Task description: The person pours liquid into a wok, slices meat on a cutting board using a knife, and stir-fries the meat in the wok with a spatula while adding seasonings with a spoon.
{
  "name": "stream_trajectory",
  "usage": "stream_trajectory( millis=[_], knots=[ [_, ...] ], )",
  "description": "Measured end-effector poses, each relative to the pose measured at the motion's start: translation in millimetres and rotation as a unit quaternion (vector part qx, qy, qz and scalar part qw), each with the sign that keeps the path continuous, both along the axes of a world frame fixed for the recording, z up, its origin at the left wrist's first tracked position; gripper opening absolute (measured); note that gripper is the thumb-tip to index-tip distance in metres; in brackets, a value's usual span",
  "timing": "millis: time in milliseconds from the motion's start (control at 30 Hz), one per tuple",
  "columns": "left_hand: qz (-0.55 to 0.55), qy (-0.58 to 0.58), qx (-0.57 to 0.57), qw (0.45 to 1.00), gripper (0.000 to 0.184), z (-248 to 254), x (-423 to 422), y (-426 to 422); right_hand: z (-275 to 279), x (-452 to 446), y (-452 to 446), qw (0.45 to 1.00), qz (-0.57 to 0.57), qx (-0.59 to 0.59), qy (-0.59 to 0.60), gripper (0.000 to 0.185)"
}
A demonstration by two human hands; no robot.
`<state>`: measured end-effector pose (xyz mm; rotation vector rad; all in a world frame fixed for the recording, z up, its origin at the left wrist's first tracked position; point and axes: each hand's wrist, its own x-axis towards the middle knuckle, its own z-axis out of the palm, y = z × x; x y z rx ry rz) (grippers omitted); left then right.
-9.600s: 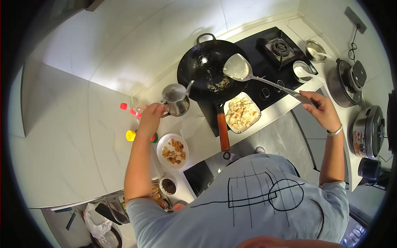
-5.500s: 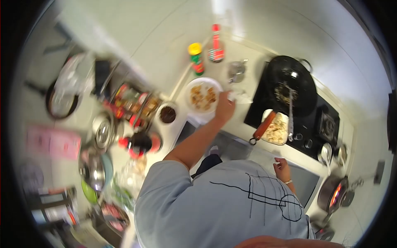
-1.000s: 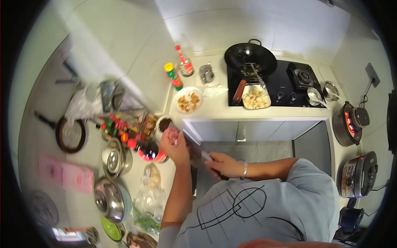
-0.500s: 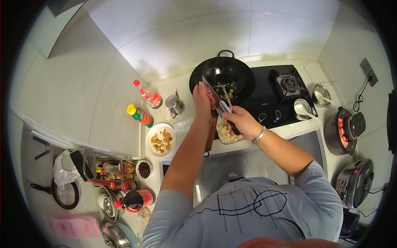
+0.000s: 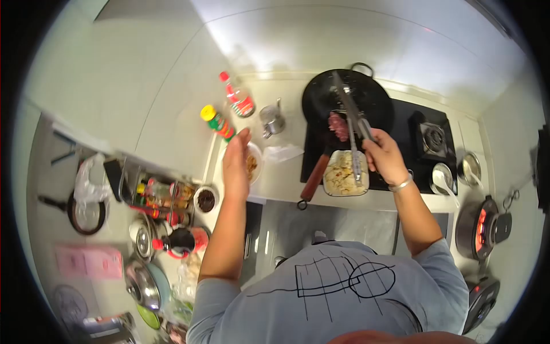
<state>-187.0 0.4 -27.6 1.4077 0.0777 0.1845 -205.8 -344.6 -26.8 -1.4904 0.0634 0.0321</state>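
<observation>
Apparently adding meat [image 5: 338, 126] to wok [image 5: 375, 100]; likely calling next for laying knife [image 5: 348, 98] aside, taking up spatula [image 5: 354, 150]. Clasping knife handle in right hand [image 5: 387, 158]; holding left hand [image 5: 235, 161] near plate [image 5: 259, 155], fingers extended, pinching nothing visible. Showing meat pinkish-red, raw-looking, clumped in wok, left of knife grip.

The wok [image 5: 375, 100], round and black, sits open side up on the left of the cooktop [image 5: 405, 121], its reddish-brown handle pointing near and left. A raw, pinkish-red clump of meat [image 5: 338, 126] lies inside toward the near side. The long-bladed knife [image 5: 348, 102] is held above, slanting, its tip toward the far rim.
</observation>
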Motion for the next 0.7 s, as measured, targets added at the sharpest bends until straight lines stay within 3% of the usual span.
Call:
stream_trajectory(
  millis=[33,67,100,133,200,233,300,333,367,433,500,567,600,700],
  knots=[
    [0.031,-0.005,0.013,0.999,0.051,0,-26,27,1,-1,1,1.000,-0.004,0.019,-0.001,0.026],
    [0.081,-0.022,0.028,0.996,0.048,-3,-53,49,-11,5,-2,0.999,0.009,-0.038,-0.018,0.026],
    [0.167,0.015,0.092,0.982,0.038,-7,-108,95,-19,19,-9,0.998,0.015,-0.055,0.037,0.024],
    [0.194,-0.003,0.128,0.973,0.034,-18,-133,116,-9,16,5,0.999,-0.025,-0.046,0.016,0.022],
    [0.298,0.029,0.160,0.941,0.023,-34,-207,153,-15,21,7,0.979,-0.043,-0.190,-0.066,0.022],
    [0.303,0.017,0.207,0.930,0.020,-38,-242,162,-16,29,6,0.970,-0.048,-0.233,-0.042,0.022],
    [0.382,0.052,0.355,0.852,0.017,-77,-325,193,-58,80,-41,0.983,-0.040,-0.174,0.037,0.035],
    [0.419,0.108,0.332,0.838,0.016,-77,-362,201,-52,78,-18,0.980,-0.101,-0.173,-0.009,0.039],
    [0.469,0.133,0.335,0.807,0.014,-77,-395,209,-68,108,-47,0.980,-0.037,-0.195,-0.021,0.032],
    [0.541,0.203,0.373,0.725,0.011,-112,-488,249,-53,108,-36,0.971,-0.068,-0.225,-0.049,0.025],
    [0.610,0.291,0.376,0.634,0.007,-139,-577,293,-42,106,-14,0.994,-0.078,-0.049,-0.058,0.026],
    [0.646,0.378,0.387,0.538,0.008,-177,-663,345,-49,127,-23,0.996,-0.050,0.048,-0.064,0.023],
    [0.640,0.405,0.380,0.531,0.011,-175,-689,367,-41,112,-2,0.988,-0.088,0.107,-0.064,0.019],
    [0.624,0.470,0.364,0.507,0.015,-181,-751,436,-15,58,67,0.978,-0.109,0.119,-0.131,0.018]
  ],
)
